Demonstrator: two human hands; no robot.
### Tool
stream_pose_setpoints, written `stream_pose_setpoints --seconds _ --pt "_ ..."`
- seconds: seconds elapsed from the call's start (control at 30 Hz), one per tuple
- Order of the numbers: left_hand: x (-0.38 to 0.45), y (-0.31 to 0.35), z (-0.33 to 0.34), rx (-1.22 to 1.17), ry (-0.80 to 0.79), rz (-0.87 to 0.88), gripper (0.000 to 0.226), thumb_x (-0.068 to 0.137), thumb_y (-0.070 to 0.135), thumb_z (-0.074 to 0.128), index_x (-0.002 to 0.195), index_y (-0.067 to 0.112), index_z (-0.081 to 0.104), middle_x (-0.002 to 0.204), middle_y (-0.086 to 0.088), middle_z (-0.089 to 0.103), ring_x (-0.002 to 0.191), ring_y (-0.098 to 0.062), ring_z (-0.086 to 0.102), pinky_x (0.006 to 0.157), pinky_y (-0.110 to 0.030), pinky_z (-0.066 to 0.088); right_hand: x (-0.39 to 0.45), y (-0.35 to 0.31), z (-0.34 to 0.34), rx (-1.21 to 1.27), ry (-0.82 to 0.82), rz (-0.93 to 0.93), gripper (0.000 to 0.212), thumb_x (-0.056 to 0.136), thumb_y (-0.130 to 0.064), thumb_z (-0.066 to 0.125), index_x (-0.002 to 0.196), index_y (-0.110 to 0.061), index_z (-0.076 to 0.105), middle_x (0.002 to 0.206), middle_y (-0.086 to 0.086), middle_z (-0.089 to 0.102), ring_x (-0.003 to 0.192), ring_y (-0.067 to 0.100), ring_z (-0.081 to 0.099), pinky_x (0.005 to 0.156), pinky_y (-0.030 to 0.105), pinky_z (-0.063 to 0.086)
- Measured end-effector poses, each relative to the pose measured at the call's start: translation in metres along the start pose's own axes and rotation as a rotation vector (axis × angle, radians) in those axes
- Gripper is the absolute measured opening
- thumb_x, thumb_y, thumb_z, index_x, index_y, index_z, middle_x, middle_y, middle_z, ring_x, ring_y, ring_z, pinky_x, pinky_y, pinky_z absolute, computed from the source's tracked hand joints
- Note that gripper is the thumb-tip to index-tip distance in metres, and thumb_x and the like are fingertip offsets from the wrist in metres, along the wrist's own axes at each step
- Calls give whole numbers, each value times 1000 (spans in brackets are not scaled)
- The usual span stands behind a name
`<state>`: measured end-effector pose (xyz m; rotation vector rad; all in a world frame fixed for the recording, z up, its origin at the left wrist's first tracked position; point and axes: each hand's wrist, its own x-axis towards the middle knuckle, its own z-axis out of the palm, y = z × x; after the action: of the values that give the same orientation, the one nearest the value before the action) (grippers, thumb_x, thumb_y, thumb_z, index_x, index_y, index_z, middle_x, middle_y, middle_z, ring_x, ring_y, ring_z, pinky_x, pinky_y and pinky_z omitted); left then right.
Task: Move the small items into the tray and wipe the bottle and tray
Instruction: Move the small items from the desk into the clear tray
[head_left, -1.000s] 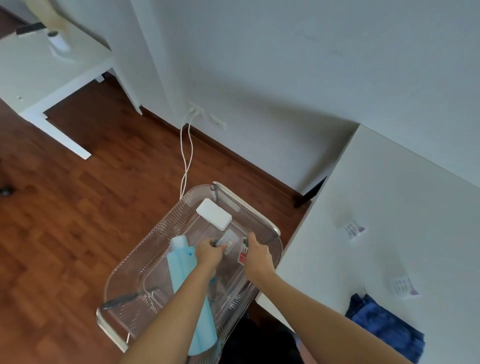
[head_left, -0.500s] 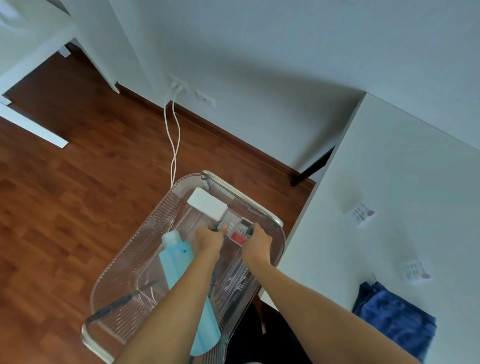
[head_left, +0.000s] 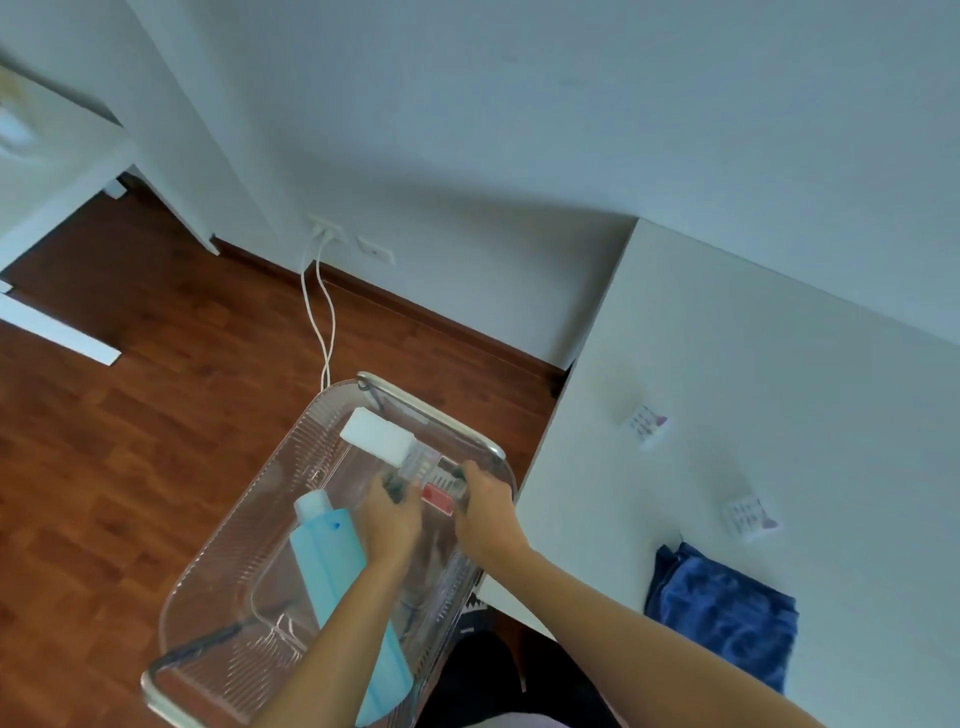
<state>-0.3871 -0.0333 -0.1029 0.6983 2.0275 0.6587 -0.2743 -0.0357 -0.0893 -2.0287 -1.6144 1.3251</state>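
Note:
A clear ribbed tray (head_left: 234, 545) with metal handles sits low beside the white table. Inside it a light blue bottle (head_left: 332, 561) lies on its side, and a white box (head_left: 376, 434) rests at the far end. Just in front of the white box is a small clear case with a red label (head_left: 439, 486). My left hand (head_left: 389, 519) and my right hand (head_left: 483, 514) are both down in the tray, each pinching one end of this case. My left forearm covers the lower part of the bottle.
The white table (head_left: 779, 364) stands to the right, its edge close to the tray. On it lie a folded blue cloth (head_left: 722, 608) and two small printed packets (head_left: 644, 423) (head_left: 750, 514). Two white cables (head_left: 319, 312) run from a wall socket down across the wooden floor.
Both hands have shifted slightly toward the tray's far end, bringing the clear case close to the white box. The view has swung a little to the right.

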Motion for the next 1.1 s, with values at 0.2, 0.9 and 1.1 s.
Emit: stream_pose_setpoints --seconds 0.2,0.9,1.1 --pt "-67 31 -1 132 31 574 35 93 9 59 128 6 55 124 -9 59 111 -15 54 94 -29 46 -46 25 -75 -113 5 -377 27 93 -12 50 119 -13 55 114 10 63 94 27 61 81 37 51" --pt "-123 109 197 795 -263 892 47 95 29 54 137 11 45 136 -11 45 123 -28 45 94 -39 46 -109 219 -220 -58 457 256 53 91 -34 61 135 -10 45 131 9 47 123 24 43 98 29 41" --pt "-119 106 218 862 -166 759 41 98 34 48 130 8 47 133 -15 46 120 -30 46 89 -41 48 -98 224 -216 -80 432 312 63 89 -49 58 135 -9 44 130 11 46 120 26 41 94 32 43"
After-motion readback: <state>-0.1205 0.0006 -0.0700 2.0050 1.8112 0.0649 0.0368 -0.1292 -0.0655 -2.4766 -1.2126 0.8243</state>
